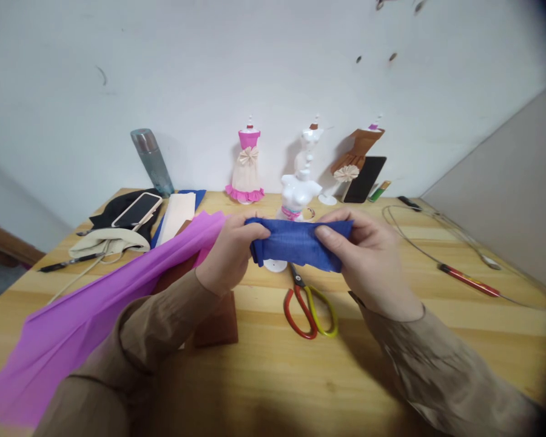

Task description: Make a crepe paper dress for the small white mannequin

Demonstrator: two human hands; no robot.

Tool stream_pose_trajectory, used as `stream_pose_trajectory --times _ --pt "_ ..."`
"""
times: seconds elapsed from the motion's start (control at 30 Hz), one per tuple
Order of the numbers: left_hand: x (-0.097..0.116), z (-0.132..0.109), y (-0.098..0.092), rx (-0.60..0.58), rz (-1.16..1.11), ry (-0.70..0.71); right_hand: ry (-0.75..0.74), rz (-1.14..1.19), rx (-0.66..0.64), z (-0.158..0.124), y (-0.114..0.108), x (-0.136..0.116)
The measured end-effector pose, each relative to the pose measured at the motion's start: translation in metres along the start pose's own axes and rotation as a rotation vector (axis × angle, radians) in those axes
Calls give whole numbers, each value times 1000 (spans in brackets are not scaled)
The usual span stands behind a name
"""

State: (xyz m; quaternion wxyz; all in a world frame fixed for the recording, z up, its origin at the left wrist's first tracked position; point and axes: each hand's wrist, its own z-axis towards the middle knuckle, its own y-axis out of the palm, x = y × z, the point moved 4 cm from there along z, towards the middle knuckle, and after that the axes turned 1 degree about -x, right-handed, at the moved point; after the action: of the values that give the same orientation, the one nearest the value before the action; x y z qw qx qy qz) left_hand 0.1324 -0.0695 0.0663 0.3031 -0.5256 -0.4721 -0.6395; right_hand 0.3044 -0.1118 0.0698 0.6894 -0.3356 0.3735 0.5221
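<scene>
A folded strip of blue crepe paper (295,243) is stretched between my two hands above the table. My left hand (230,252) pinches its left end, thumb on top. At the other end, my right hand (375,261) grips it between thumb and fingers. Right behind the strip stands a small white mannequin (299,191) with a pink and blue band at its waist; the strip hides its lower part. Scissors (307,306) with one red and one yellow handle lie below the strip, their blades partly covered by it.
Purple crepe paper (95,309) runs under my left forearm. Dressed mannequins in pink (249,164) and brown (364,145) stand along the wall. A phone (138,209) and a bottle (152,161) are at left. A red-handled tool with a cable (468,280) lies right.
</scene>
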Motion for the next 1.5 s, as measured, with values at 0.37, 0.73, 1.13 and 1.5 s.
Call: stream_pose_trajectory --times 0.37,0.73,1.13,1.5 --pt "1 5 -3 -104 57 23 220 352 21 6 0 9" --pt "11 19 -20 -188 83 212 251 432 -29 13 -7 8" --pt "29 19 -20 -202 469 456 118 312 -18 16 -11 11" --pt "22 20 -28 -40 417 278 104 148 -155 8 -2 7"
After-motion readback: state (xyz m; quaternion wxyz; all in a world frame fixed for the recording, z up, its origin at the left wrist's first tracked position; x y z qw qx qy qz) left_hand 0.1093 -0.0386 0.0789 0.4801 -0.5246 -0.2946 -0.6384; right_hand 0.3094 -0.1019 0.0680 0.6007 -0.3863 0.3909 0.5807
